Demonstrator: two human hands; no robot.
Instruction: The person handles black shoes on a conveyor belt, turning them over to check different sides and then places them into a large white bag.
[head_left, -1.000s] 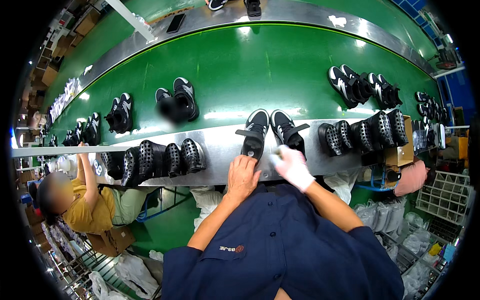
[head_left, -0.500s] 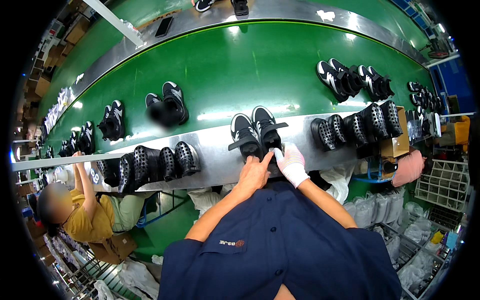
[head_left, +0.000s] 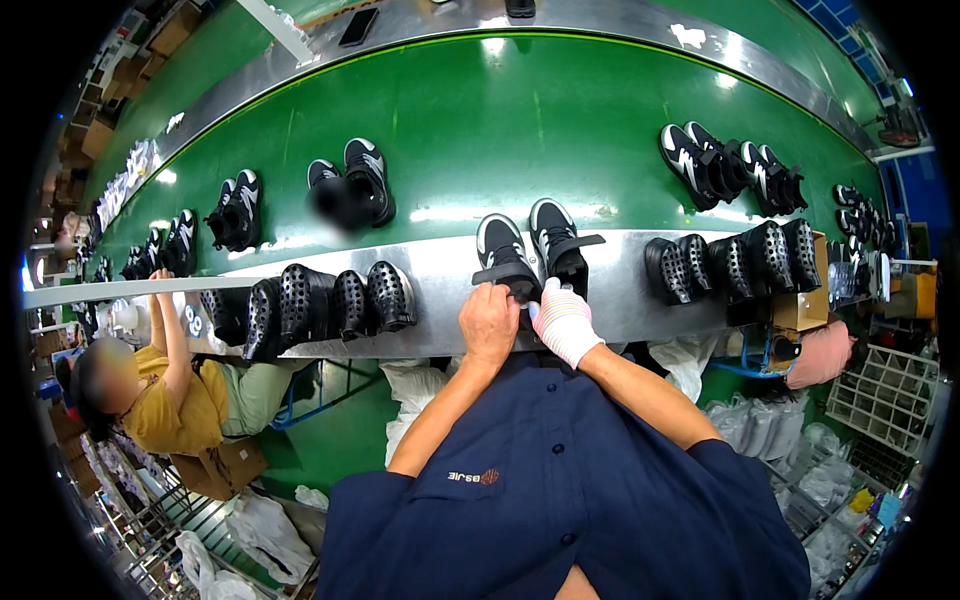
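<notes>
While a black left shoe point(head_left: 501, 243) with a silver-grey toe and a strap sticking out stands on the shiny grey metal ledge point(head_left: 435, 262), its matching right shoe point(head_left: 554, 224) stands close beside it, both toes reaching over the glossy green surface point(head_left: 480, 120). The bare left hand point(head_left: 490, 322) grasps the left shoe's rear with bent fingers. The right hand point(head_left: 567, 325), in a white knitted glove, is at the heels; I cannot tell whether it grips anything. Black boot-shaped pieces with round dots point(head_left: 297, 305) line the ledge leftward, near a seated person in a mustard shirt point(head_left: 185, 410).
</notes>
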